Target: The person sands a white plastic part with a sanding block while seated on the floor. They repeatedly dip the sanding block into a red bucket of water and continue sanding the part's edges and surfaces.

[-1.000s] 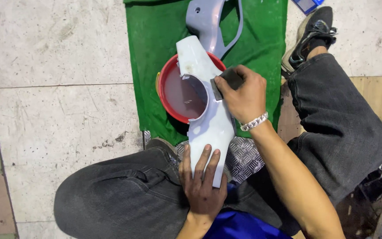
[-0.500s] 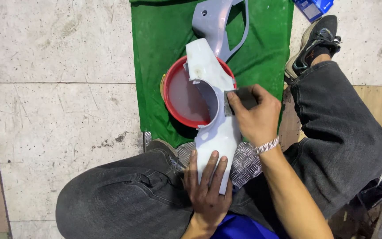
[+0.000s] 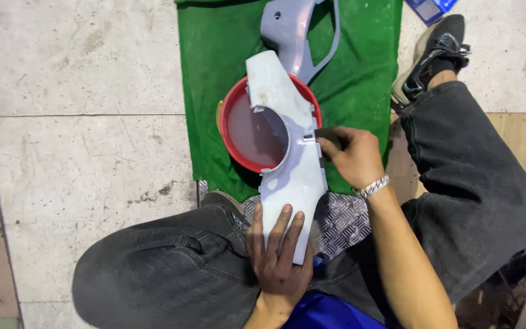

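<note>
Since the earlier frame my right hand (image 3: 353, 157) has slid down the edge of the pale grey plastic panel (image 3: 290, 158), from the upper curve to a spot level with the round cutout. It is closed around a small dark sanding block (image 3: 329, 137), pressing it against the panel's right edge. My left hand (image 3: 277, 259) stays flat on the panel's near end, fingers spread, pinning it against my left knee rather than gripping it.

That panel lies lengthwise away from me, its far end resting over a red basin (image 3: 234, 113) of cloudy water, so the water shows through the cutout. Under the basin is a green mat (image 3: 202, 73) spread on the pale tiled floor (image 3: 80, 122). A second grey panel (image 3: 290, 30), darker and curved, lies on the mat just beyond the basin.

I wear dark jeans (image 3: 165, 274), knees apart, and a beaded bracelet (image 3: 372, 187) on the right wrist. My black shoe (image 3: 433, 52) sits at the mat's right edge. A patch of metal tread plate (image 3: 342, 222) shows between my legs.
</note>
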